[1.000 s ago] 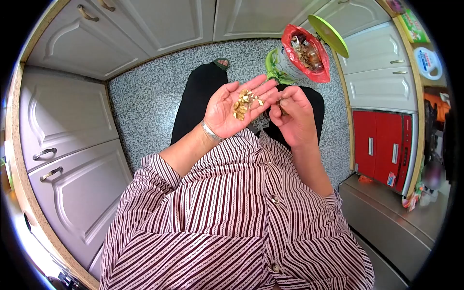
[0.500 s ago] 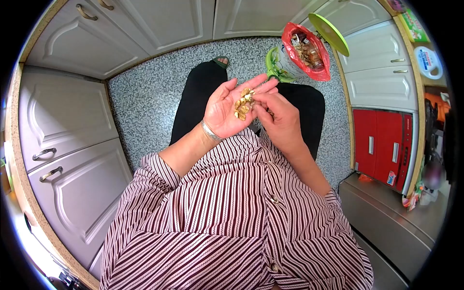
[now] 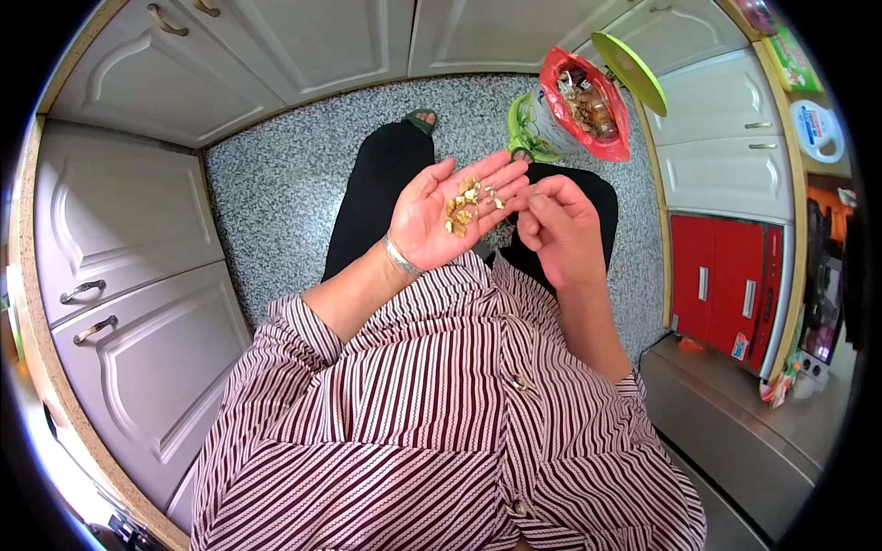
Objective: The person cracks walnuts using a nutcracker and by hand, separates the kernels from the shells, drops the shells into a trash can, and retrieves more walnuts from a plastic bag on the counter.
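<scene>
Drawn back from the palm, the right hand now sits apart from the nut pieces. At the left, cupboards stand well away from the left leg, with speckled floor between, leaving that arm room. The left hand lies palm up, fingers spread, gripping nothing, cupping the nut pieces. They are out of their shells and broken; small bits lie apart on the fingers, seemingly left to sort, and near enough the edge to slip. The right fingers are pinched nearly closed beside the left fingertips; I cannot tell what they hold. Beyond them, the bin stands open, scraps inside, its lid tilted back.
</scene>
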A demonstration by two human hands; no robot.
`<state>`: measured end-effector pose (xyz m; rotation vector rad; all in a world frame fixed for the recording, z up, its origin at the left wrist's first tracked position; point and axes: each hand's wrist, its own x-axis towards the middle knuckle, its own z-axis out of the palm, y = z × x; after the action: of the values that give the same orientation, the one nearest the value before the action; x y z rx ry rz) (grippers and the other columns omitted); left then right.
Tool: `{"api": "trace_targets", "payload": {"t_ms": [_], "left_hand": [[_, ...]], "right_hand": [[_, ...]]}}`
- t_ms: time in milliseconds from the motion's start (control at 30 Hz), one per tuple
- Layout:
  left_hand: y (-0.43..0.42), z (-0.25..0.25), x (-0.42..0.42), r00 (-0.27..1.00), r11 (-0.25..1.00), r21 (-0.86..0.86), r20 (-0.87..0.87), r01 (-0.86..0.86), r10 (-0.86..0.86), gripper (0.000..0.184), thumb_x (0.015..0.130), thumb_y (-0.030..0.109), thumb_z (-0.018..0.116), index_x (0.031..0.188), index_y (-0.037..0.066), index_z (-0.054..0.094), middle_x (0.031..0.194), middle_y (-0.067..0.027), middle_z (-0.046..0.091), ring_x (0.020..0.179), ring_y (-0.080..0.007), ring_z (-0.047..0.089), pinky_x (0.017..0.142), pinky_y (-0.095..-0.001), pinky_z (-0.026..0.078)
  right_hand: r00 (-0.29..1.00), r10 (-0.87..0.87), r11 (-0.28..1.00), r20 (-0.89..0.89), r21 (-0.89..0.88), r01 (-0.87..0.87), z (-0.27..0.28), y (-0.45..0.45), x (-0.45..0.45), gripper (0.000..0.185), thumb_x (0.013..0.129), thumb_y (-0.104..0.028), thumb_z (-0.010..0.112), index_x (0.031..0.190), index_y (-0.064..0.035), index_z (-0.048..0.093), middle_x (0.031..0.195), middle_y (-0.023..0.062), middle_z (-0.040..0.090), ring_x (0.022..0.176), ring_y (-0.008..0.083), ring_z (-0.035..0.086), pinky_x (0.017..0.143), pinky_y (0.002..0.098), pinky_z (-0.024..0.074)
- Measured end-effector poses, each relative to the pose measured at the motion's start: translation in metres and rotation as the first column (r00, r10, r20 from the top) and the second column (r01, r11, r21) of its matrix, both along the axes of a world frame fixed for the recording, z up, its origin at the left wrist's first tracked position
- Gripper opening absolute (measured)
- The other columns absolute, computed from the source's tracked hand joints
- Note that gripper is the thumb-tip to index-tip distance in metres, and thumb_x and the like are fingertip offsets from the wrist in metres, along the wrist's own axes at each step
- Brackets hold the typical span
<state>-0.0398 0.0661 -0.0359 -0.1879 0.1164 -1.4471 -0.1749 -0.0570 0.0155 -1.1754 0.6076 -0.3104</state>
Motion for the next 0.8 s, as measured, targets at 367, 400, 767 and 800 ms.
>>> {"api": "trace_targets", "payload": {"t_ms": [367,400,767,800], "left_hand": [[-0.002,-0.045,-0.015,0.984,0.903,0.407,0.046,0.139,-0.172,0.027,0.102,0.023,0.045,0.104,0.001,0.059,0.087,-0.0069,0.063,0.070,-0.0173,0.057,0.060,-0.0284,0.045],[-0.002,-0.042,-0.011,0.980,0.936,0.303,0.022,0.180,-0.196,0.026,0.102,0.023,0.045,0.103,0.002,0.059,0.085,-0.0059,0.062,0.067,-0.0162,0.054,0.057,-0.0280,0.043],[-0.014,-0.059,-0.006,0.981,0.813,0.577,0.102,0.079,-0.167,0.025,0.102,0.023,0.046,0.105,0.002,0.060,0.087,-0.0042,0.062,0.073,-0.0161,0.055,0.063,-0.0292,0.047],[-0.017,-0.053,-0.005,0.978,0.780,0.622,0.111,0.068,-0.175,0.025,0.101,0.024,0.047,0.104,0.003,0.060,0.084,-0.0033,0.061,0.068,-0.0148,0.054,0.059,-0.0276,0.045]], "right_hand": [[0.944,-0.320,0.762,-0.086,0.569,0.310,-0.042,-0.065,-0.017,0.010,0.088,-0.005,0.062,0.098,-0.0038,0.060,0.083,0.0056,0.061,0.067,0.0128,0.056,0.055,0.0262,0.0428],[0.926,-0.361,0.747,-0.110,0.561,0.358,-0.048,-0.081,-0.014,0.010,0.088,-0.005,0.063,0.098,-0.0031,0.060,0.082,0.0057,0.061,0.068,0.0134,0.057,0.057,0.0266,0.0444],[0.789,-0.571,0.771,-0.226,0.181,0.610,-0.106,-0.303,0.026,0.039,0.090,-0.008,0.062,0.128,-0.0051,0.054,0.118,0.0111,0.062,0.104,0.0274,0.062,0.082,0.0426,0.0579],[0.801,-0.518,0.825,-0.301,0.072,0.561,-0.109,-0.312,0.030,0.041,0.090,-0.008,0.063,0.130,-0.0065,0.053,0.123,0.0114,0.060,0.109,0.0290,0.061,0.086,0.0453,0.0573]]}}
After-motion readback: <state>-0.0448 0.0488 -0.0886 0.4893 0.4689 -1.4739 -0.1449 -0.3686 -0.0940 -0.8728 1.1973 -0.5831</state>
